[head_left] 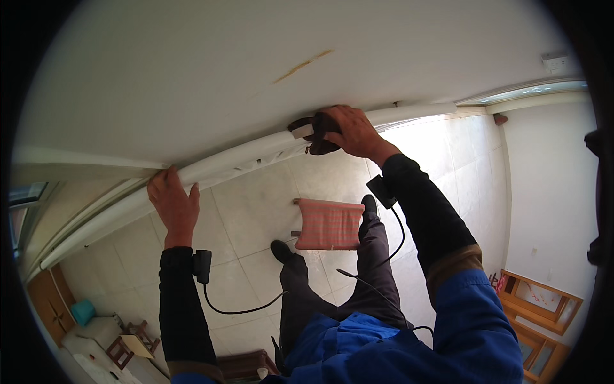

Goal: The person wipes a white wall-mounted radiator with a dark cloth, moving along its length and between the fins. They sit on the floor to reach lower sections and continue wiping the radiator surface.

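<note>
A long white rolled tube (pixel 240 156), perhaps a roller screen or wrapped pole, runs along the wall across the view. My left hand (pixel 175 204) rests on it at the left, fingers over the upper edge and thumb apart. My right hand (pixel 352 132) is closed around a dark brown bundle (pixel 325 134), its material unclear, against the middle of the tube. A white piece (pixel 303 131) shows beside the bundle. The right palm is hidden.
Below, a folding stool with a pink striped fabric seat (pixel 331 224) stands on the tiled floor between my feet. A hook or screw (pixel 395 103) sticks out above the tube. Small wooden stools (pixel 120 353) and a teal object (pixel 83 312) are lower left; a wooden cabinet (pixel 542 300) is lower right.
</note>
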{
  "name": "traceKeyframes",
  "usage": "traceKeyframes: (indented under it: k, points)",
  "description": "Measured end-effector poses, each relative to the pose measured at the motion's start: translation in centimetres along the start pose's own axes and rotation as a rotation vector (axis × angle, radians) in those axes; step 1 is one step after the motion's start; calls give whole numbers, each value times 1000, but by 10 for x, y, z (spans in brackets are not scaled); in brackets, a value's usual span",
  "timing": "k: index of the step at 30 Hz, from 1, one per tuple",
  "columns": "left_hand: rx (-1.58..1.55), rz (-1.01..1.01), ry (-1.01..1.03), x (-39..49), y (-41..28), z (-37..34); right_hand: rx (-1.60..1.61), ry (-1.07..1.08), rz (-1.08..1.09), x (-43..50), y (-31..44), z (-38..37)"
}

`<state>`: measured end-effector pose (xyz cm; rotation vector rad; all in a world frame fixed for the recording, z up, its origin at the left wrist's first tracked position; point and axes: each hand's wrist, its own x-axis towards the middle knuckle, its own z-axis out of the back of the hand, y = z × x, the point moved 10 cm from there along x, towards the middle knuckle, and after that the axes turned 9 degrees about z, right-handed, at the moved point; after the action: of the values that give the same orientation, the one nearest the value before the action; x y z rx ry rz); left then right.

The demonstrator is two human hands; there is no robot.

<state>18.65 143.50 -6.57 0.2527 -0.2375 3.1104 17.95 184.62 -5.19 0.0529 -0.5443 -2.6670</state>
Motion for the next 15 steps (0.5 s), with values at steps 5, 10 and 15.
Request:
traceKeyframes:
  k: [5,10,15]
  points:
    - [12,5,12,-1,0,-1,-6,-40,33,-1,2,1]
    - [42,-4,16,0,-3,2,-21,-36,40,-3,4,4]
    - [13,22,25,-1,-2,4,-19,-6,31,-1,7,5]
